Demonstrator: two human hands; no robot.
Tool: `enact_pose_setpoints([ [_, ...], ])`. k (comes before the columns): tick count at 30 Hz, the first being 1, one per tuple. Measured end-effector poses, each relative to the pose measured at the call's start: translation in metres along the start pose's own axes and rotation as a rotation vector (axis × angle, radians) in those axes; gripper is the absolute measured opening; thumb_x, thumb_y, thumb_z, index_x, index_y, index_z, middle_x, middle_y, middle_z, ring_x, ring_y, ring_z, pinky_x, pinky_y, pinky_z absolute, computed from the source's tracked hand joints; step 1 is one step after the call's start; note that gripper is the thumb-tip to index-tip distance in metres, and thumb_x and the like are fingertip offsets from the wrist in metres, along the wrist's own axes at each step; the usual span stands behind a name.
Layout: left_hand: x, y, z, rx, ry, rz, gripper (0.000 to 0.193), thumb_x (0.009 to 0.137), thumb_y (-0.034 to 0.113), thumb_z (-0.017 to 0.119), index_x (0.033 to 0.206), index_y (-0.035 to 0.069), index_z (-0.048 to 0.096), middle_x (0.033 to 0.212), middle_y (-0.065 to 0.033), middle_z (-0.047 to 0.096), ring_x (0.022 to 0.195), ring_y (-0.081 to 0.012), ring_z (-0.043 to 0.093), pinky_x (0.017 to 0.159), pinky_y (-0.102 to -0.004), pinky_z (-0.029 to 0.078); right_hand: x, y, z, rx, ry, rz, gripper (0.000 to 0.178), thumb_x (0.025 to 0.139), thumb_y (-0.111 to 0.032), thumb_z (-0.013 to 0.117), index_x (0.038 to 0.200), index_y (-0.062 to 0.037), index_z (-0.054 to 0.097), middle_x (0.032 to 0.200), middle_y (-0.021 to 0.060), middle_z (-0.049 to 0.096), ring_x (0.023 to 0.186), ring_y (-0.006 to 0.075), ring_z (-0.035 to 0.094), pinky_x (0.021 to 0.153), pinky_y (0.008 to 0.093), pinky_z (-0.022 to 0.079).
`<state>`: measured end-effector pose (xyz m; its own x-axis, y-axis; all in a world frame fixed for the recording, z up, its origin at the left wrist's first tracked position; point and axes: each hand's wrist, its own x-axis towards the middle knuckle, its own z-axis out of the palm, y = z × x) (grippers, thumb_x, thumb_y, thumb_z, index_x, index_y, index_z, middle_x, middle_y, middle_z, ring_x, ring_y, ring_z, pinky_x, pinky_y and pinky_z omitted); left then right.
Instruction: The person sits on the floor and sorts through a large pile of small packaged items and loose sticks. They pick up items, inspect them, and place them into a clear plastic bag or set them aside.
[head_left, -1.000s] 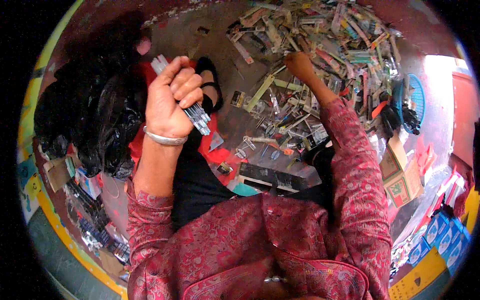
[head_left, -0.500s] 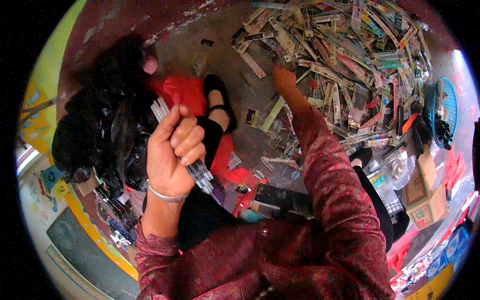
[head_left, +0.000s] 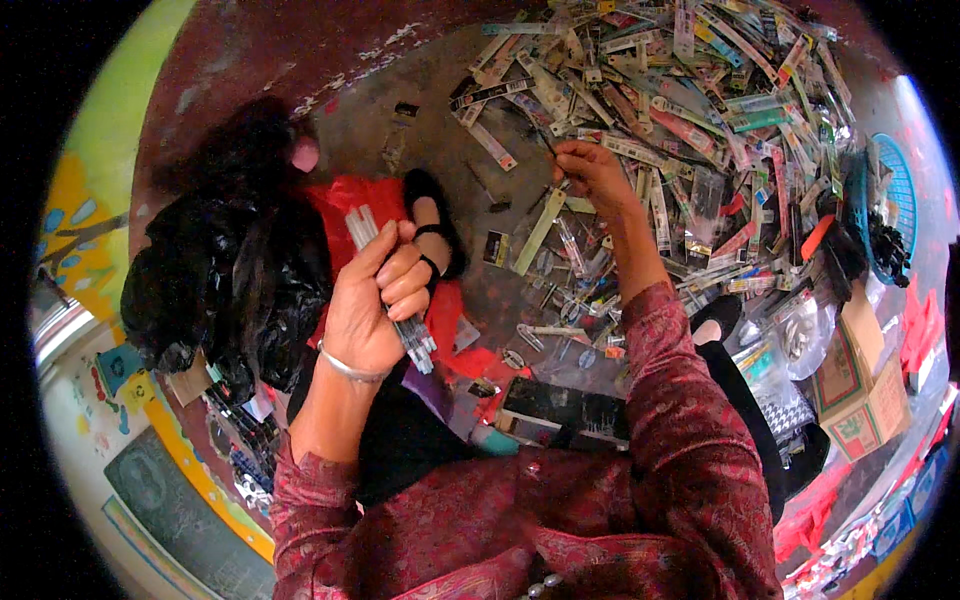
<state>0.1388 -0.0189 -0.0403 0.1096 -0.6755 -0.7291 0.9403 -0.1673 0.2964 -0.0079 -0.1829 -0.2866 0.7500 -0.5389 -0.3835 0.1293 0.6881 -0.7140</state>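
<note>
Beside the black bag [head_left: 225, 280], the left hand [head_left: 375, 305] is clenched on a bundle of pens [head_left: 390, 290] slanting away from the person, while the right hand [head_left: 595, 175], nearer the packet heap [head_left: 700, 130], pinches one thin pen [head_left: 552, 150].

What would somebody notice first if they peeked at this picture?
Probably the huge heap of long thin packets spread over the floor at the upper right, where the right hand reaches in. Next, the left hand holding up a bundle of clear tubes in the middle, beside a black plastic bag on the left.
</note>
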Motion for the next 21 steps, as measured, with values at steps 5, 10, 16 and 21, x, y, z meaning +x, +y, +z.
enact_pose_setpoints([
  [5, 0.012, -0.012, 0.01, 0.103, 0.109, -0.006, 0.014, 0.085, 0.015, 0.046, 0.093, 0.004, 0.05, 0.057, 0.0045, 0.03, 0.043, -0.0031, 0.024, 0.035, -0.0167, 0.02, -0.036, -0.065, 0.029, -0.234, -0.121, -0.237, 0.019, 0.074, -0.013, 0.058, 0.09, -0.0023, 0.057, 0.074, 0.0028, 0.059, 0.063, 0.0075, 0.051, 0.055, 0.0209, 0.037],
  [10, 0.01, -0.021, 0.023, 0.671, 0.275, 0.366, 0.027, 0.079, 0.015, 0.056, 0.102, 0.001, 0.052, 0.059, 0.0069, 0.037, 0.043, -0.0007, 0.027, 0.036, -0.0157, 0.017, -0.061, -0.078, 0.104, -0.093, -0.362, -0.107, 0.02, 0.073, -0.015, 0.06, 0.088, -0.0019, 0.057, 0.067, 0.0028, 0.057, 0.061, 0.0087, 0.053, 0.05, 0.0181, 0.036],
  [16, 0.015, -0.002, 0.005, 0.682, 0.424, 0.491, 0.019, 0.083, 0.024, 0.052, 0.083, 0.005, 0.051, 0.061, 0.0029, 0.038, 0.044, -0.0034, 0.03, 0.037, -0.017, 0.019, -0.069, -0.042, 0.152, 0.03, -0.461, -0.048, 0.014, 0.077, -0.014, 0.056, 0.083, -0.0018, 0.056, 0.064, 0.0036, 0.057, 0.054, 0.0073, 0.051, 0.047, 0.0193, 0.035],
  [21, 0.01, 0.024, -0.009, 0.553, 0.427, 0.578, 0.021, 0.085, 0.026, 0.049, 0.073, 0.009, 0.046, 0.064, 0.0006, 0.04, 0.05, -0.0056, 0.034, 0.04, -0.0181, 0.025, 0.0, 0.002, 0.092, -0.541, -0.178, -0.071, 0.019, 0.077, -0.021, 0.055, 0.083, -0.0032, 0.058, 0.064, 0.0087, 0.059, 0.052, 0.0147, 0.052, 0.05, 0.0273, 0.041],
])
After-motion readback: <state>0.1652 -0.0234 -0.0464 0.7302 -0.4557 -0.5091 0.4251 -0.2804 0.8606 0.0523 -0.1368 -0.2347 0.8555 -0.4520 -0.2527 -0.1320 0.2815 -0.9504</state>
